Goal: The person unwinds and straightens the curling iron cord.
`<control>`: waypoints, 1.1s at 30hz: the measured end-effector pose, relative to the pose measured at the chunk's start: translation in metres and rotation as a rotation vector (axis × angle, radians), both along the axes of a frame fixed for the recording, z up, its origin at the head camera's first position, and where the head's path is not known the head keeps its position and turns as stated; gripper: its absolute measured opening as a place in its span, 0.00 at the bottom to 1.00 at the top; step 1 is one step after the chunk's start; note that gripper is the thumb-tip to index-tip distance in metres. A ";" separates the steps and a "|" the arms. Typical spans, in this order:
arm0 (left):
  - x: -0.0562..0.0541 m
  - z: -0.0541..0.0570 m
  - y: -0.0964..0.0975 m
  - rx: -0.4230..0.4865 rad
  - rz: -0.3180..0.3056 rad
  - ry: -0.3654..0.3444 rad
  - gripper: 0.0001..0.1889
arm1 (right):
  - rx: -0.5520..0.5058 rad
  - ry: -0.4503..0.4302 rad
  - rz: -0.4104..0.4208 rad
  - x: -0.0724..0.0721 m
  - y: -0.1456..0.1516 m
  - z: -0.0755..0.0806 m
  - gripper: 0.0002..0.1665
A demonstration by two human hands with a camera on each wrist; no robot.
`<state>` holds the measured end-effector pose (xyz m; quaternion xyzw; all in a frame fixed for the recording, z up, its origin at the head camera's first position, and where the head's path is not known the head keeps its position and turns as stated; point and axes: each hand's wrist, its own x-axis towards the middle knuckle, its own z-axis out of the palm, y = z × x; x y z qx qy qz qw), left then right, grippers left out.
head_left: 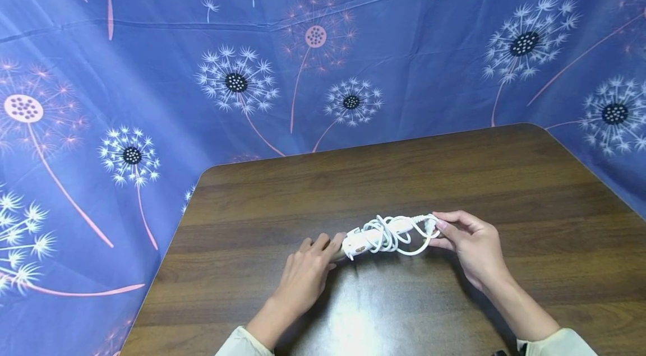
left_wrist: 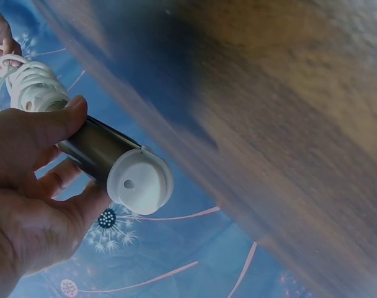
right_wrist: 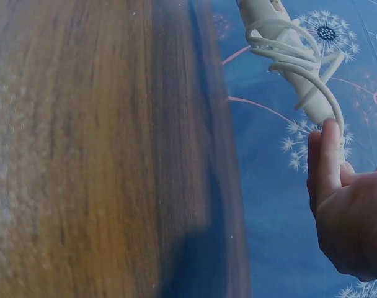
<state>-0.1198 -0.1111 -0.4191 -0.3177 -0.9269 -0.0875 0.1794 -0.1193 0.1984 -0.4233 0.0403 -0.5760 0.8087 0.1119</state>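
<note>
A white curling iron (head_left: 357, 243) with a dark metallic barrel (left_wrist: 102, 149) is held over the table between both hands. Its white cord (head_left: 387, 234) is wound in loose loops around the handle. My left hand (head_left: 305, 276) grips the barrel, thumb on one side and fingers on the other, as the left wrist view shows. A round white cap (left_wrist: 145, 189) closes the barrel's end. At the handle's far end, my right hand (head_left: 476, 246) pinches the cord between thumb and fingers. Those fingertips partly hide the cord's end.
Beneath the hands is a brown wood-grain table (head_left: 282, 193) with rounded back corners. A blue cloth (head_left: 404, 70) printed with dandelions hangs behind it and along its sides. Light sleeves (head_left: 560, 343) cover both forearms.
</note>
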 end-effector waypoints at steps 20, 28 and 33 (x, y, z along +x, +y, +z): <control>0.000 0.003 0.006 0.036 -0.015 0.054 0.33 | 0.043 0.011 -0.186 -0.001 -0.006 -0.001 0.10; 0.000 0.005 0.007 0.032 0.001 0.057 0.33 | -0.079 -0.020 -0.007 0.005 -0.004 0.004 0.13; 0.000 0.005 0.008 0.036 0.006 0.053 0.33 | -0.094 -0.024 0.011 0.006 -0.004 0.003 0.11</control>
